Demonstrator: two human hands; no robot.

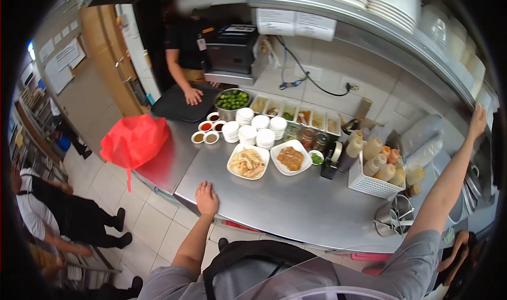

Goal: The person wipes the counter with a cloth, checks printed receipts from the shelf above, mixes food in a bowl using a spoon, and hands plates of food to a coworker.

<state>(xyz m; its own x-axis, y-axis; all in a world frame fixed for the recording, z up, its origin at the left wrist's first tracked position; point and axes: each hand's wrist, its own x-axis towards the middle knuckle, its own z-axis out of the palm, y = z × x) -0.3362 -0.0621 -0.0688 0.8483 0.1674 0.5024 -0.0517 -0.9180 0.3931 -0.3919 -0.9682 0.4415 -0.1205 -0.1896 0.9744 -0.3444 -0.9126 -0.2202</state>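
My left hand (206, 198) lies flat on the front edge of the steel counter (237, 200), fingers spread and nothing in it. Stretched up to the far right, my right hand (478, 118) is at the shelf beside stacked pale containers (475, 78); its fingers look closed, and what they hold, if anything, is too small to make out. Near the middle of the counter are a square white bowl of pale strips (247, 162) and another with brown food (290, 158). Behind them stand stacks of small white dishes (248, 135) and little cups of sauce (206, 126).
A red plastic bag (134, 141) sits at the counter's left. At the right are a white basket (369, 181) of squeeze bottles and metal pots (388, 218). A co-worker's hand (193, 96) rests on a black tray (179, 107). Other people stand at the far left and lower right.
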